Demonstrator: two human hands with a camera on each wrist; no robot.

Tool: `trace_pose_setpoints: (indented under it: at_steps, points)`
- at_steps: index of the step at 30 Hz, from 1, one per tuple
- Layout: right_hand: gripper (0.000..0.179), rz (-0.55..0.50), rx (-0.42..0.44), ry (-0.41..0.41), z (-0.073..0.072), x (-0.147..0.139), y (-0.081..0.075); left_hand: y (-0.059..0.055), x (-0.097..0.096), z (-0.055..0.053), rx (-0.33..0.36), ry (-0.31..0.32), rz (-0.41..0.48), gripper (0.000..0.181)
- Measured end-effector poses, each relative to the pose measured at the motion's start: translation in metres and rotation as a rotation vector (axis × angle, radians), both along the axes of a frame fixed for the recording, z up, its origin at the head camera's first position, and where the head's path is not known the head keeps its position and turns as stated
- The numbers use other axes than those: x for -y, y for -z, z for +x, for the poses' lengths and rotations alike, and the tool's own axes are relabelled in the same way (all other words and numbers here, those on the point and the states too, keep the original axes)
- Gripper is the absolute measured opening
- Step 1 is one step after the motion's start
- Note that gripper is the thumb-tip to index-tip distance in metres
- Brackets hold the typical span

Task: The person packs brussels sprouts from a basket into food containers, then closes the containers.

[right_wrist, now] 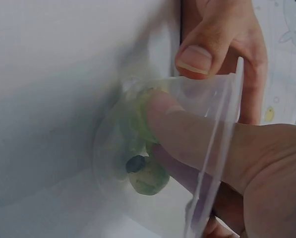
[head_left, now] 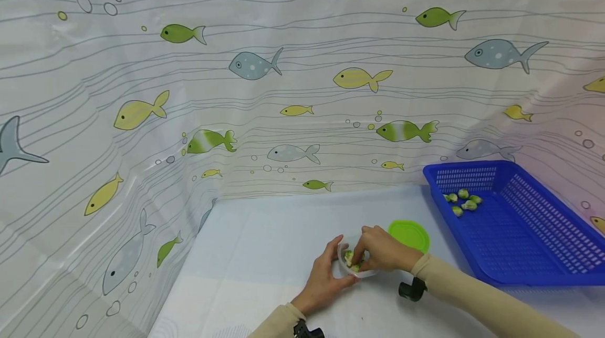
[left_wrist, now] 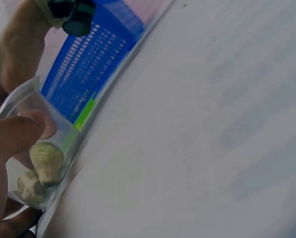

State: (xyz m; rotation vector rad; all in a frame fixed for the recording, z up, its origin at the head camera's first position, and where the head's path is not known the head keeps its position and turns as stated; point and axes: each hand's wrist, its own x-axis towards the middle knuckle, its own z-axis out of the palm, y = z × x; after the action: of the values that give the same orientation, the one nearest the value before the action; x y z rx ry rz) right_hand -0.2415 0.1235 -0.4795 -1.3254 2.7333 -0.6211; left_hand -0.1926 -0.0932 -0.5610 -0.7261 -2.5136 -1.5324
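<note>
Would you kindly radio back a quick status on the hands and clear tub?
Left hand holding clear tub. Right hand inside it, touching a sprout. Green lid off, lying nearby. No obstruction seen at tub's mouth beyond right hand.

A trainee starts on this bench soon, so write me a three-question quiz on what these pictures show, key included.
1. True or false: some sprouts lie in the blue basket.
2. What colour is the round lid on the table? A) red B) green C) white
3. What is each hand doing at the clear tub?

Key:
1. True.
2. B.
3. The left hand holds the tub by its side; the right hand reaches inside and seems to pinch a sprout there.
</note>
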Motion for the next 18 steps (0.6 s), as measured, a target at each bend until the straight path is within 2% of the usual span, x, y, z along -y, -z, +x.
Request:
trace_pose_setpoints:
  at_steps: [5,10,13,18]
  points:
    - [0.017,0.002,0.022,-0.033,-0.002,-0.002,-0.005,0.000,0.000,0.000,0.009,0.004,0.004,0.097]
    - [0.018,-0.053,0.103,-0.039,-0.007,-0.014,-0.016,0.000,0.000,-0.001,-0.008,0.004,-0.002,0.097]
    - [0.020,-0.101,0.148,-0.007,-0.015,-0.029,-0.025,0.000,-0.001,-0.001,-0.018,-0.001,-0.008,0.097]
    - [0.023,-0.168,0.155,0.086,-0.035,-0.064,-0.039,-0.001,-0.002,-0.001,-0.011,-0.011,-0.008,0.098]
